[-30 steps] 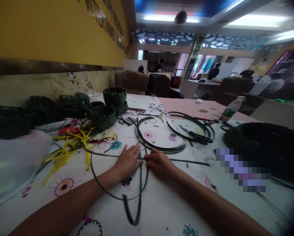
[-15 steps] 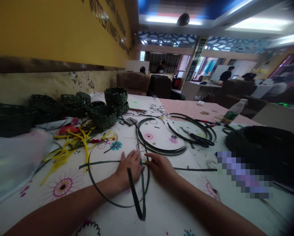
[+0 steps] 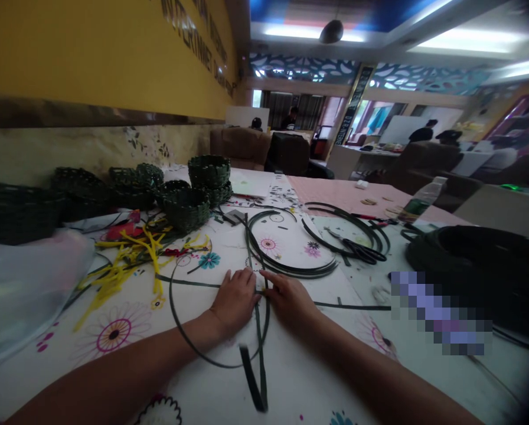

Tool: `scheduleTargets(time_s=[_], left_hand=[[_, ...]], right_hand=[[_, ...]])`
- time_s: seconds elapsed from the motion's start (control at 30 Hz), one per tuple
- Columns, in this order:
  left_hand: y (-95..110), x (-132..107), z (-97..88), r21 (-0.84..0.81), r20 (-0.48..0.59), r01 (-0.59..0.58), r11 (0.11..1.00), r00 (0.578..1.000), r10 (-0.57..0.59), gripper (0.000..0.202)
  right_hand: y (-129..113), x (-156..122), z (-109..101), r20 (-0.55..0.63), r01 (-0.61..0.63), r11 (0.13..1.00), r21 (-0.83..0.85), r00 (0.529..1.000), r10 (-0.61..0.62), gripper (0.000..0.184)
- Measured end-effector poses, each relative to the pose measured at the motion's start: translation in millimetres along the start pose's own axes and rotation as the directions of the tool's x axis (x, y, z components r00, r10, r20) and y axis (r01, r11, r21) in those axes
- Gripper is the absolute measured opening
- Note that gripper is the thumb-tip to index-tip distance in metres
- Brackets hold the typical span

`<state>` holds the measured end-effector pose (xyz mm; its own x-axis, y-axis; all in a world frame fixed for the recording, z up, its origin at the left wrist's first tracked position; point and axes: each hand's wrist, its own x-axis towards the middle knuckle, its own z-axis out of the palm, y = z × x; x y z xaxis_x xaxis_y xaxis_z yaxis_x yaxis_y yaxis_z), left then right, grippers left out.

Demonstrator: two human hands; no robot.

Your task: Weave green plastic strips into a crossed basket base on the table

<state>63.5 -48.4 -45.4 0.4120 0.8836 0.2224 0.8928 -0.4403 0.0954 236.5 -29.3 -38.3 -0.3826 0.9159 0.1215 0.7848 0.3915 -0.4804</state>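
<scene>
Dark green flat strips (image 3: 259, 330) lie crossed on the flowered tablecloth (image 3: 127, 330), one running toward me, another (image 3: 348, 306) crossing it sideways, a third curling in a loop (image 3: 176, 319). My left hand (image 3: 235, 298) lies flat on the crossing, fingers stretched out and pressing the strips down. My right hand (image 3: 289, 298) rests just right of it, fingers extended, fingertips on the same crossing. Both hands touch the strips at the centre of the table.
Several woven dark green baskets (image 3: 189, 206) stand at the back left, beside yellow strips (image 3: 131, 254). Coiled strips (image 3: 291, 260) and black scissors (image 3: 357, 251) lie beyond my hands. A big dark coil (image 3: 472, 260) sits right, a water bottle (image 3: 421, 200) behind. People stand far off.
The folded near end of the lengthwise strip has slid toward me and dropped flat. The looped strip has shifted slightly. Both hands stay on the crossing.
</scene>
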Motion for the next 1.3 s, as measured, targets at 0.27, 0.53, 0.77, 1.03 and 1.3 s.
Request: scheduleTargets(time_s=[0.27, 0.53, 0.77, 1.03, 1.3], left_hand=[[1, -2, -4.3, 0.030, -0.014, -0.081, 0.996, 0.997, 0.081, 0.023], [-7, -4, -6.5, -0.029, 0.007, -0.100, 0.995, 0.995, 0.100, 0.029], [-9, -6, -9.0, -0.062, 0.045, -0.088, 0.994, 0.995, 0.091, 0.038], [-7, -8, -8.6, -0.059, 0.075, -0.064, 0.996, 0.995, 0.069, 0.045], [-7, -6, -6.7, -0.074, 0.061, -0.043, 0.996, 0.997, 0.048, 0.045]], right_hand=[[-4, -5, 1, -0.035, 0.023, 0.998, -0.056, 0.999, -0.025, 0.024], [-1, -4, 1, 0.001, 0.044, 0.995, -0.090, 0.999, -0.044, 0.016], [2, -3, 2, -0.001, 0.053, 0.995, -0.082, 0.999, -0.054, 0.017], [1, -3, 0, 0.003, 0.064, 0.996, -0.070, 0.998, -0.064, 0.019], [2, -2, 1, -0.005, 0.066, 0.996, -0.054, 0.998, -0.066, 0.018]])
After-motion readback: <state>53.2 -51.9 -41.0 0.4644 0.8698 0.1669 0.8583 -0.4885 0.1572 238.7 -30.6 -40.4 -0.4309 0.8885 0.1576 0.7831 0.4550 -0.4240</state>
